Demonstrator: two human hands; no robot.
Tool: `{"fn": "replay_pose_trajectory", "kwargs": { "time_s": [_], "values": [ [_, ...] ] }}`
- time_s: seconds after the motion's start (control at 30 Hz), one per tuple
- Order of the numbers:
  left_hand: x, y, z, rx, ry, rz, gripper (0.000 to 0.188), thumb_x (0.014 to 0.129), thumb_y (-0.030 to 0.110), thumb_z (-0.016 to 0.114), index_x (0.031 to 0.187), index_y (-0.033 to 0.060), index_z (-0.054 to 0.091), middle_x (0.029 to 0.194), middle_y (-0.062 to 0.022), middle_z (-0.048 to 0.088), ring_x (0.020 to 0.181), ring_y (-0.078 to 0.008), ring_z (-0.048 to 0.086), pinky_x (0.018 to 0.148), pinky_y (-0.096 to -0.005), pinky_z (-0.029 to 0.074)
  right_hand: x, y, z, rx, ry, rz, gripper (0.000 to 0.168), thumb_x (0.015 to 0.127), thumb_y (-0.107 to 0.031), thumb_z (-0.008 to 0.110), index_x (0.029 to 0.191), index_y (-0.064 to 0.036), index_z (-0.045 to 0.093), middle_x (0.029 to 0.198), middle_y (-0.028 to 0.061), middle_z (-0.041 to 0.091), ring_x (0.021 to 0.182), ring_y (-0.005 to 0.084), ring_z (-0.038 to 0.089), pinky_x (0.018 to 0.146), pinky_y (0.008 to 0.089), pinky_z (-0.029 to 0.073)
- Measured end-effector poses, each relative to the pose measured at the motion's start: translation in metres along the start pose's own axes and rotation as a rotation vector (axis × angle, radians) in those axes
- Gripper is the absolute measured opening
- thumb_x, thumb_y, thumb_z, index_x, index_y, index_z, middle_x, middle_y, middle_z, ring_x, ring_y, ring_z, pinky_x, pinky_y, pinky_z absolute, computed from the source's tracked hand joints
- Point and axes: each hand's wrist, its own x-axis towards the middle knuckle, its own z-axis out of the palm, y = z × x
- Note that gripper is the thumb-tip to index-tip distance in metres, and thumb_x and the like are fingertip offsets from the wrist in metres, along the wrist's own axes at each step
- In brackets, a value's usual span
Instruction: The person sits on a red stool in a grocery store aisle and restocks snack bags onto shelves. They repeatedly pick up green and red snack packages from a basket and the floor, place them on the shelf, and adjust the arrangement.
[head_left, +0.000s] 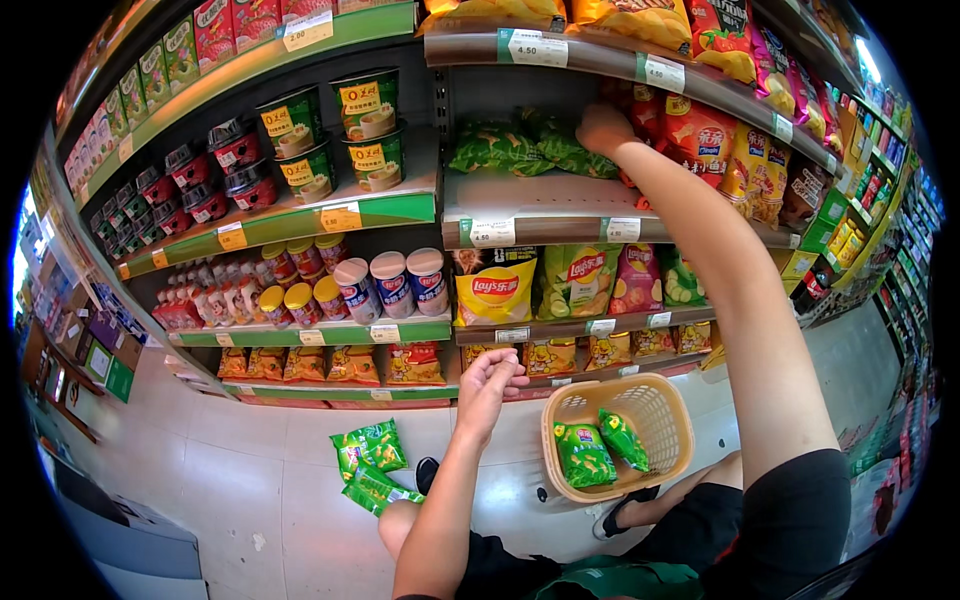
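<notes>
My right hand (604, 130) reaches deep into a middle shelf, at the boundary between green snack bags (559, 142) lying flat and red snack bags (646, 112) standing beside them. Its fingers are blurred and partly hidden, so a grip cannot be made out. My left hand (491, 386) hovers empty in front of the lower shelves, fingers loosely curled. Below and to its right, a tan plastic basket (667, 450) on the floor holds two green snack bags (585, 454). Several more green bags (375, 457) lie in a loose pile on the floor at left.
Lay's chip bags (495, 289) fill the shelf below, with small orange snack bags (551, 356) beneath. Shelf edges (555, 229) jut out under my right arm. Cups and canisters (390, 281) stand on the left shelves. My knee and shoes (427, 474) are near the pile and basket.
</notes>
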Motion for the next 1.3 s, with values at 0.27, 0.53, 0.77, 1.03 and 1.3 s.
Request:
{"fn": "replay_pose_trajectory", "kwargs": {
  "time_s": [0.27,0.53,0.77,1.03,1.3],
  "values": [
    [-0.001,0.001,-0.004,0.026,0.000,-0.015,0.034,0.098,0.027,0.064,0.120,0.0018,0.061,0.099,-0.0075,0.068,0.087,-0.0138,0.067,0.074,-0.0254,0.052,-0.005,-0.012,0.050,0.250,0.026,-0.091,0.071,0.095,-0.059,0.046,0.145,-0.009,0.048,0.149,0.0226,0.045,0.138,0.0388,0.043,0.114,0.0441,0.034],
    [-0.003,-0.005,-0.010,0.070,0.011,-0.024,0.034,0.097,0.028,0.066,0.120,0.0026,0.062,0.101,-0.0071,0.068,0.086,-0.0133,0.067,0.074,-0.0246,0.050,0.006,-0.009,0.051,0.217,-0.180,-0.155,0.071,0.094,-0.061,0.041,0.148,-0.016,0.048,0.157,0.0157,0.037,0.144,0.0366,0.033,0.118,0.0476,0.026],
    [0.000,-0.004,-0.007,0.130,0.005,-0.030,0.032,0.100,0.026,0.061,0.121,0.0023,0.061,0.100,-0.0077,0.068,0.086,-0.0144,0.068,0.075,-0.0256,0.052,-0.031,-0.037,0.030,0.022,-0.129,-0.155,0.073,0.093,-0.067,0.035,0.148,-0.022,0.049,0.163,0.0134,0.025,0.151,0.0389,0.014,0.119,0.0613,0.010],
    [0.015,-0.017,-0.014,0.065,0.033,-0.018,0.022,0.095,0.021,0.068,0.113,0.0076,0.064,0.099,-0.0018,0.066,0.083,-0.0125,0.064,0.072,-0.0259,0.051,-0.100,-0.054,0.002,0.615,0.750,-0.470,0.034,0.094,-0.027,0.064,0.118,-0.003,0.065,0.116,0.0182,0.067,0.110,0.0355,0.062,0.094,0.0414,0.049],
    [0.000,-0.004,-0.014,0.213,0.174,-0.053,0.029,0.094,0.030,0.069,0.108,0.0047,0.065,0.095,-0.0069,0.069,0.086,-0.0155,0.069,0.074,-0.0274,0.053,-0.447,-0.005,0.126,0.939,-0.164,0.016,0.026,0.090,-0.010,0.069,0.112,0.001,0.067,0.100,0.0142,0.070,0.088,0.0259,0.068,0.079,0.0343,0.054]
  ]
}}
